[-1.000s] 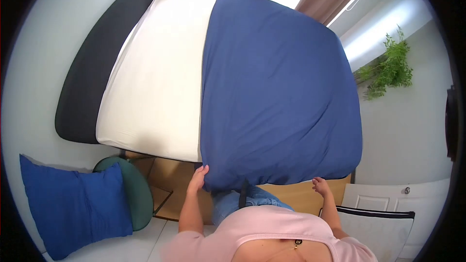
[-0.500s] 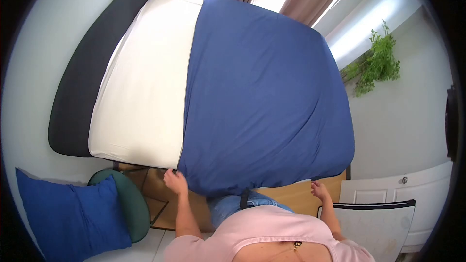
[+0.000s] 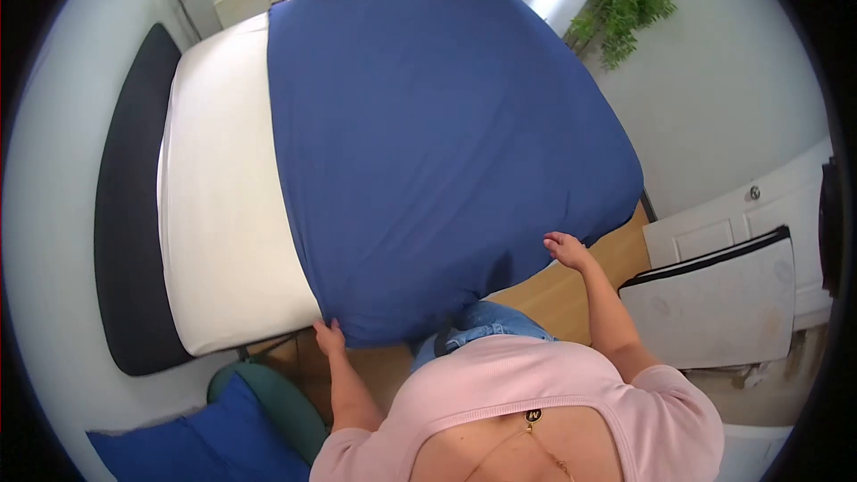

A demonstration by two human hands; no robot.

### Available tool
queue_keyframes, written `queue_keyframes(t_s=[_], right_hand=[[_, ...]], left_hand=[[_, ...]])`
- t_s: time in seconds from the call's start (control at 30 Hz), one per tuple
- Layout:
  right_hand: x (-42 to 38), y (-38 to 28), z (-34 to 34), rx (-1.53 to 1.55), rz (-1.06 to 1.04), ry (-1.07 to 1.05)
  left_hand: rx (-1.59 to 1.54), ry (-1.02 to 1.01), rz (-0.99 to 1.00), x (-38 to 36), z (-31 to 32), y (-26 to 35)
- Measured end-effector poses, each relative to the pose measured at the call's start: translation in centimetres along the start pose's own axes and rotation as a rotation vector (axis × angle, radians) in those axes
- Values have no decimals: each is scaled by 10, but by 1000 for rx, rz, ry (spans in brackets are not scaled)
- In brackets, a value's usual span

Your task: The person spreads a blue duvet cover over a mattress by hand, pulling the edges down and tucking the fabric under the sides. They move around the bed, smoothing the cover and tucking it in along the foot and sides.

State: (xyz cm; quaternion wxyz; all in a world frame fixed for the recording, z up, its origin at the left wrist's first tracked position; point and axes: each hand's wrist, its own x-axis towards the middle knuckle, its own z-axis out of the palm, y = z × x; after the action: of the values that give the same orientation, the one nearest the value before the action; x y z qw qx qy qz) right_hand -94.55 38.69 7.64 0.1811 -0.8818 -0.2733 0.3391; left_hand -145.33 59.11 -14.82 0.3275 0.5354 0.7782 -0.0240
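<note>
Blue sheet (image 3: 428,125): over most of the mattress (image 3: 228,178); looks soft and light, best held by the hem.
Left hand (image 3: 329,336): at the sheet's near corner.
Right hand (image 3: 566,250): at its near edge, fingers bent.
Grip: cannot tell if either clamps cloth.

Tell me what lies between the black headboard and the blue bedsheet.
The exposed end of the white mattress lies between the black headboard and the blue bedsheet in the head view.

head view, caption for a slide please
Left hand and right hand at the near edge of a blue sheet partly covering a bed.
</note>
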Motion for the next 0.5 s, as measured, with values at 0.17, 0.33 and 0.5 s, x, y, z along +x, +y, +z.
queue_keyframes(t_s=[0.17,0.33,0.5], right_hand=[[-3,79,7,-97,-19,21],[-3,134,-5,-418,91,-194],[42,176,-4,13,252,-222]], left_hand=[[450,483,93,-19,-22,45],[-68,382,177,14,11,83],[130,601,125,-17,48,93]])
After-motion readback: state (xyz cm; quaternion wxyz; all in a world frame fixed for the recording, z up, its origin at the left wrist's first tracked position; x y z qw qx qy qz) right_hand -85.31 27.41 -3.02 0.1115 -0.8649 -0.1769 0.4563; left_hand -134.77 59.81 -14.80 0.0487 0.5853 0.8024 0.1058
